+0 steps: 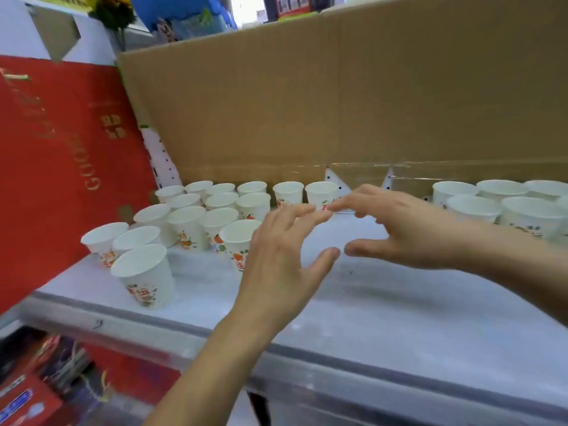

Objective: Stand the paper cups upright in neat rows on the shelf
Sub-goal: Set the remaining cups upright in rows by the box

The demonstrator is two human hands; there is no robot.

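Surface: the shelf (pixel 399 309) is a pale grey-white board with a darker grey front lip, running along the foot of the cardboard sheet (pixel 338 96).
Backdrop: that cardboard sheet stands upright, plain brown, with a taped seam low down. A bit of white pegboard (pixel 161 158) pokes out at its left edge.
Left bunch: paper cups (pixel 190 222), all upright, white with red-orange print. They sit in loose diagonal rows from the cardboard's left foot out toward the front lip.
Back pair: two cups (pixel 288 193) side by side, right against the cardboard's foot near its middle.
Right bunch: more cups (pixel 507 207) upright at the cardboard's right foot, partly cut off by the frame.
Left hand: the left hand (pixel 276 262) hovers in front of the cardboard's middle, fingers spread and loose, nothing in it. It overlaps the nearest cup, and I can't tell if it's touching.
Right hand: the right hand (pixel 408 229) is the same deal, spread wide and holding nothing, fingertips almost meeting the left's.
Left of the cardboard: a big red gift box (pixel 46 164) with gold lettering, leaning.
Behind its top edge: blue packs (pixel 184 16), blurry.
Below-left of it: boxed goods (pixel 37 392) on a lower level, too blurry to read.
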